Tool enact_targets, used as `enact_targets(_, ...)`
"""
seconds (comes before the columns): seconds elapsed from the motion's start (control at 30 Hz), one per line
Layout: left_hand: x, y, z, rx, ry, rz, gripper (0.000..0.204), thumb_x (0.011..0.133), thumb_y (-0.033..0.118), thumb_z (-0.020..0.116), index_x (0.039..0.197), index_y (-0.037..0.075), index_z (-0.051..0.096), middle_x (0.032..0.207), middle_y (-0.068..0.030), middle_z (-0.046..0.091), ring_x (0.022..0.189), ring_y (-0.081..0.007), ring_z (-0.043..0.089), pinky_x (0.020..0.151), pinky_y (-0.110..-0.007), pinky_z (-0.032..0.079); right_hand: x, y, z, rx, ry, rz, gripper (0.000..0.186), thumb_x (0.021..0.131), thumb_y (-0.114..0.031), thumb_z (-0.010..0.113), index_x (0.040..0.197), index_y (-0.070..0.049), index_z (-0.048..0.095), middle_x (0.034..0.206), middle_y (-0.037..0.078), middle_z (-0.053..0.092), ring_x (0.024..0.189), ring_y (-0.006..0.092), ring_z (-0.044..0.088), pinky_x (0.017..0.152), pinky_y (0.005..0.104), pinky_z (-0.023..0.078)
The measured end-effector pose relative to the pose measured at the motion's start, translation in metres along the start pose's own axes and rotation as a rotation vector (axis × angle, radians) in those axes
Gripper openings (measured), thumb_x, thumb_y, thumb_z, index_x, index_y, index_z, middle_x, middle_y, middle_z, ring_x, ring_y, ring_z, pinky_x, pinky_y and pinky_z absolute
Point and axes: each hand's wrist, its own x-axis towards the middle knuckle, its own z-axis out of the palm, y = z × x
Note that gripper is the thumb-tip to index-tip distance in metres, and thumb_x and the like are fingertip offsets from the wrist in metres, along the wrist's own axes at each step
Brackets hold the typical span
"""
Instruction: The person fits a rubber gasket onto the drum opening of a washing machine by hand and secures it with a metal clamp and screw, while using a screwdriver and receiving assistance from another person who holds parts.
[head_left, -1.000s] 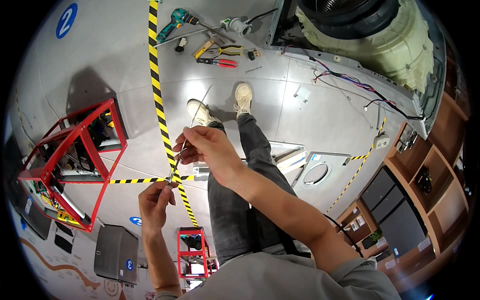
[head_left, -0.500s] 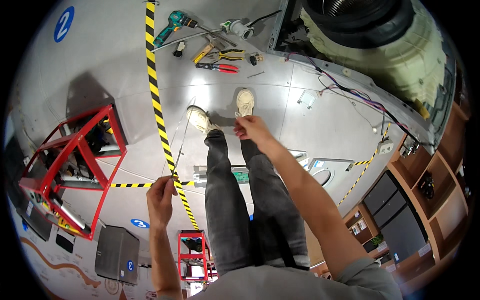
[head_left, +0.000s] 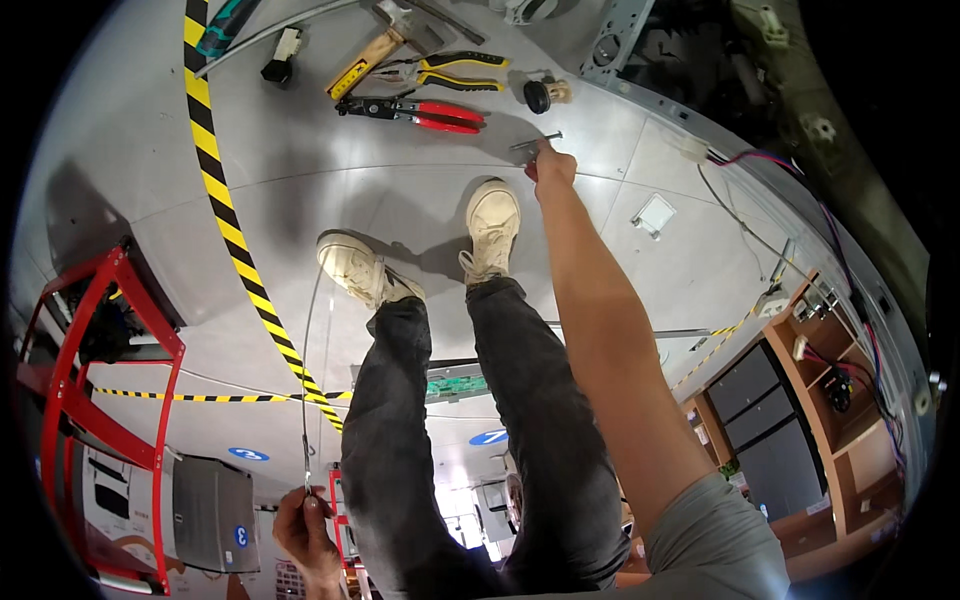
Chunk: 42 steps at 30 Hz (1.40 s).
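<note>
My right hand point(head_left: 552, 165) reaches far forward to the floor and pinches a small metal pin or screw point(head_left: 534, 144), just beyond my right shoe point(head_left: 492, 222). My left hand point(head_left: 305, 525) stays low near the bottom edge, pinching the lower end of a thin grey wire point(head_left: 306, 380) that runs up toward my left shoe point(head_left: 355, 268). My legs in dark jeans fill the middle of the picture.
Red-handled pliers point(head_left: 425, 112), yellow-handled pliers point(head_left: 455, 72), a wooden-handled tool point(head_left: 362, 66) and a black knob point(head_left: 540, 95) lie on the floor ahead. Yellow-black tape point(head_left: 222, 200) crosses the floor. A red metal frame point(head_left: 105, 380) stands at left, wooden shelves point(head_left: 840, 400) at right.
My right hand has left the wire by my left hand and stretched forward to the floor past my shoes, now pinching a small metal pin. The view has tipped further down.
</note>
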Motion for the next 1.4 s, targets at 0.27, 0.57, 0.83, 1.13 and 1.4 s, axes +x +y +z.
enact_targets(0.27,0.007,0.014,0.000,0.074,0.030,-0.044,0.022,0.095,0.019,0.053,0.095,-0.002,0.061,0.070,-0.0012,0.056,0.058,-0.0061,0.048,0.050,-0.021,0.031,0.022,-0.005,0.010,0.057,0.011,-0.048,0.020,0.078,-0.010,0.067,0.086,0.007,0.062,0.079,0.017,0.066,0.062,0.0236,0.067,0.054,0.0324,0.057)
enact_targets(0.57,-0.047,0.032,-0.015,-0.106,0.005,-0.055,0.019,0.095,0.019,0.054,0.093,0.002,0.061,0.065,0.0014,0.053,0.057,-0.0032,0.041,0.051,-0.020,0.027,-0.183,-0.072,-0.080,0.481,-0.885,-0.214,0.009,0.085,0.001,0.059,0.090,-0.001,0.053,0.092,0.013,0.062,0.084,0.0245,0.064,0.076,0.0349,0.055)
enact_targets(0.83,-0.159,0.117,-0.067,-0.446,-0.058,0.172,0.011,0.091,0.009,0.057,0.099,0.002,0.056,0.075,0.0009,0.055,0.064,-0.0027,0.045,0.054,-0.018,0.031,-0.483,-0.166,-0.239,0.557,-1.162,-0.514,0.011,0.085,0.004,0.059,0.094,-0.001,0.056,0.092,0.012,0.064,0.088,0.0214,0.065,0.075,0.0328,0.055)
enact_targets(1.13,-0.311,0.246,-0.146,-0.861,-0.357,0.629,0.023,0.093,0.009,0.055,0.115,0.001,0.055,0.095,-0.0075,0.065,0.059,-0.0024,0.040,0.052,-0.019,0.032,-0.761,-0.213,-0.394,0.398,-1.308,-1.002,0.015,0.084,0.008,0.059,0.096,-0.001,0.056,0.093,0.013,0.064,0.090,0.0232,0.065,0.079,0.0340,0.053)
enact_targets(1.4,-0.395,0.288,-0.200,-0.917,-0.518,0.802,0.016,0.090,0.001,0.057,0.106,-0.002,0.059,0.085,-0.0116,0.065,0.058,-0.0069,0.046,0.052,-0.020,0.035,-0.869,-0.210,-0.468,0.529,-1.218,-1.255,0.015,0.086,0.009,0.056,0.098,0.002,0.056,0.096,0.012,0.063,0.095,0.0204,0.064,0.082,0.0303,0.053)
